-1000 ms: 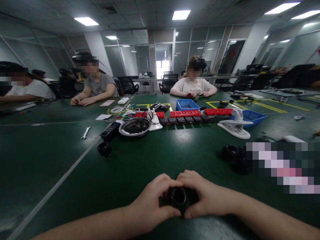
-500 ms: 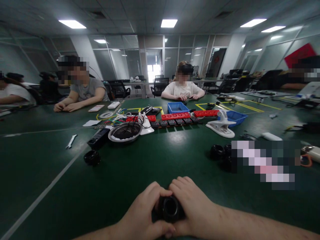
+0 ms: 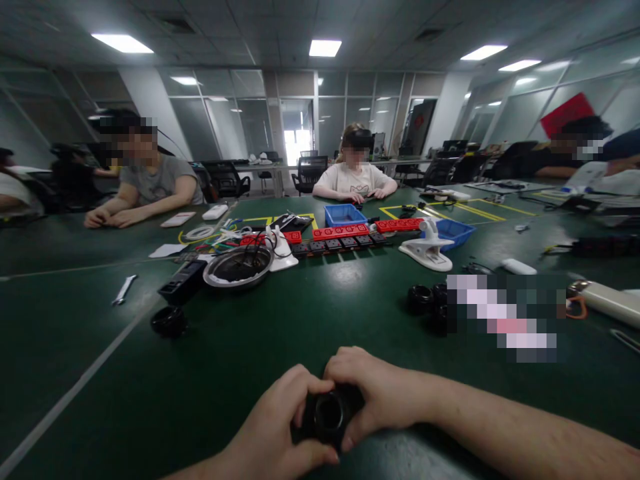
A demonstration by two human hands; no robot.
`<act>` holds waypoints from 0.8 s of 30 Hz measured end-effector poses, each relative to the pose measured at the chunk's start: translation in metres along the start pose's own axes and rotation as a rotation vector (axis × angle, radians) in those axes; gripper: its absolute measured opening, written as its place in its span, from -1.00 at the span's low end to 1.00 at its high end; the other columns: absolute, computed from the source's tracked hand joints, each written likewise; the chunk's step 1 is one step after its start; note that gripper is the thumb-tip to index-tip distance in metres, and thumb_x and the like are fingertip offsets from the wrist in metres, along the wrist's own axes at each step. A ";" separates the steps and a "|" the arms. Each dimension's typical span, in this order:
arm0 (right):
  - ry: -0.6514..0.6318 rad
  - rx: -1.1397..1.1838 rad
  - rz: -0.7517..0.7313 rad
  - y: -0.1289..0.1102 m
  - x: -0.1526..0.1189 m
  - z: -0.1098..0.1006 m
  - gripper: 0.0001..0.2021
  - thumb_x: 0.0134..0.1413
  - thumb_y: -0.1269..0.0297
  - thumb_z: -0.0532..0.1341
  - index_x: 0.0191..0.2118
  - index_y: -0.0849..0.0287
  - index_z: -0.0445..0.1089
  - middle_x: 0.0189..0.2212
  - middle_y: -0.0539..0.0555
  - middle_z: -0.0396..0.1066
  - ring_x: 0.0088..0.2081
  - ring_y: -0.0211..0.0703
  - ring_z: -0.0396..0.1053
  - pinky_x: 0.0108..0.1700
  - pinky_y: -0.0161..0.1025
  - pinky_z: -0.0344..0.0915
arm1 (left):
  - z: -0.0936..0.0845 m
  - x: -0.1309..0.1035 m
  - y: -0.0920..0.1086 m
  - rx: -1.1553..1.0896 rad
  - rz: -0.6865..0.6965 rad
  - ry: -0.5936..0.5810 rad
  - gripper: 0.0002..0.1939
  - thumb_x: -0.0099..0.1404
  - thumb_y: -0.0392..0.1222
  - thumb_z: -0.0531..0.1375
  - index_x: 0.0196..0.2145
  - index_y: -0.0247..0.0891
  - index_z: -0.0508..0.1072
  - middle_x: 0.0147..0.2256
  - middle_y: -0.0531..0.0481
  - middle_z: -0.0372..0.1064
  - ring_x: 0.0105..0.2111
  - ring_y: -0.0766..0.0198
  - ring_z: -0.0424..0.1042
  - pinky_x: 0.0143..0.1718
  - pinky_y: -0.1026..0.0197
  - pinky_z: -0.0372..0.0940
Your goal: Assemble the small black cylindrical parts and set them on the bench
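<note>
Low in the middle of the head view, a black hollow pipe fitting (image 3: 320, 419) is held just over the green table, its round opening tilted up towards me. My left hand (image 3: 277, 427) is closed on its left side, thumb below and forefinger above. From the right, my right hand (image 3: 373, 390) grips the same piece, fingers over the far side and thumb at the near edge. The palms hide part of it. A similar black round fitting (image 3: 169, 323) stands alone to the left, and several more black fittings (image 3: 420, 300) sit together on the right.
Beyond my hands are a wrench (image 3: 124, 290), a black box (image 3: 183, 283), a metal bowl (image 3: 239, 272) with cables, red socket strips (image 3: 340, 232), a blue bin (image 3: 345, 215) and a white clamp stand (image 3: 427, 250). Other people sit around the tables. A blurred patch covers some items at right.
The view has swung slightly right, so things appear shifted left. My right thumb has spread away from my left thumb along the fitting's near side. Both hands still hold the fitting.
</note>
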State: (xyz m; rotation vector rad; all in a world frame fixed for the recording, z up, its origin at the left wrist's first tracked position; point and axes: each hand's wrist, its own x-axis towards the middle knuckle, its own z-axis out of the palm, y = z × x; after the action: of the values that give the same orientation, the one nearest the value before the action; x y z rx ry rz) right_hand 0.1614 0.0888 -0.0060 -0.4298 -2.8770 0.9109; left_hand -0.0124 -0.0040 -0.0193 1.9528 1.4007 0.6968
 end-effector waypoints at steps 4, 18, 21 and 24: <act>0.206 -0.213 0.125 -0.006 0.000 0.020 -0.50 -0.38 -0.17 0.24 -0.48 0.23 0.26 -0.51 0.01 0.26 -0.43 -0.20 0.15 -0.33 -0.21 0.06 | 0.000 0.002 0.002 0.046 -0.072 0.086 -0.63 -0.08 -0.15 0.31 -0.29 -0.19 0.32 -0.48 0.15 0.09 -0.49 0.32 0.18 -0.50 0.30 0.09; -0.044 -0.045 -0.057 0.009 -0.002 -0.010 -0.62 -0.20 0.10 0.26 -0.22 0.16 0.30 -0.30 0.02 0.29 -0.24 -0.16 0.17 -0.22 -0.21 0.06 | -0.002 0.003 -0.003 -0.013 0.043 0.041 -0.58 0.03 -0.11 0.25 -0.13 -0.09 0.26 -0.28 0.04 0.24 -0.27 0.20 0.26 -0.26 0.16 0.20; 0.021 -0.090 0.016 0.006 0.001 -0.001 -0.58 -0.31 0.02 0.29 -0.33 0.20 0.28 -0.40 0.00 0.29 -0.32 -0.18 0.19 -0.28 -0.23 0.08 | -0.003 0.004 0.001 0.007 0.006 0.043 -0.57 -0.04 -0.12 0.29 -0.18 -0.13 0.30 -0.31 0.05 0.25 -0.31 0.20 0.26 -0.29 0.17 0.20; 0.146 -0.208 0.132 0.001 0.004 0.016 -0.50 -0.39 -0.14 0.25 -0.42 0.21 0.24 -0.48 0.01 0.26 -0.41 -0.17 0.17 -0.33 -0.20 0.08 | -0.003 0.005 0.004 0.042 -0.055 0.080 -0.58 -0.09 -0.11 0.32 -0.25 -0.20 0.32 -0.35 0.04 0.23 -0.35 0.20 0.25 -0.33 0.18 0.19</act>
State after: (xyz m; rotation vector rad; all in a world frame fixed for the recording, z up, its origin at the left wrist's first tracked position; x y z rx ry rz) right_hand 0.1555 0.0817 -0.0199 -0.6817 -2.8447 0.5693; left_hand -0.0107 0.0009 -0.0141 1.9298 1.5234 0.7327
